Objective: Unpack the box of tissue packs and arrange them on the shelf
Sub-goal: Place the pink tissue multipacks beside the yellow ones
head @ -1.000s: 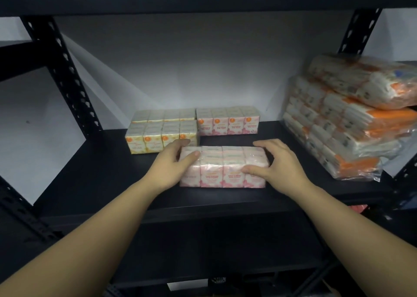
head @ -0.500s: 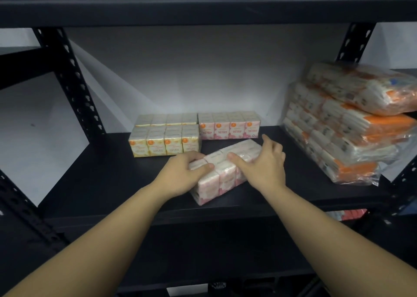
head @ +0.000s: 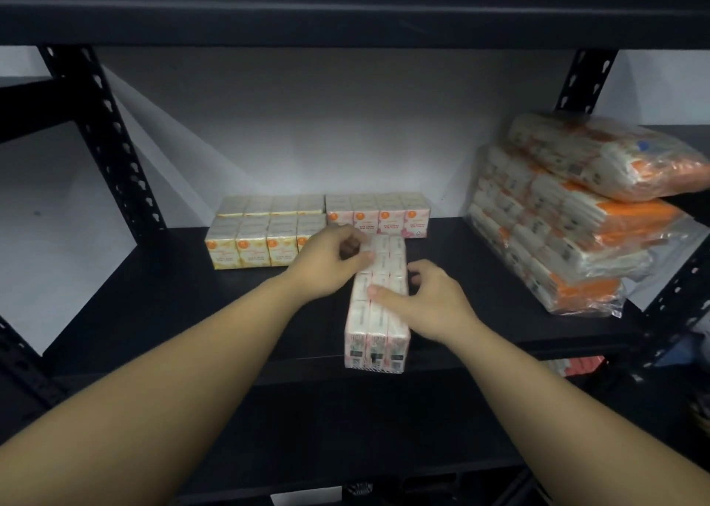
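Shelf [head: 161, 305]: dark metal rack against a white wall
Pink pack [head: 378, 305]: lying lengthwise, near end at the front edge
Left hand [head: 330, 263]: fingers curled on its far end
Right hand [head: 426, 305]: clasping its middle
Handling: likely light, squashy, slick wrap; hold both long sides

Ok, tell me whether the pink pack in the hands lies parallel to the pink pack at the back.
No: the held pink pack runs front to back, its short end at the shelf edge, while the back pink pack runs sideways.
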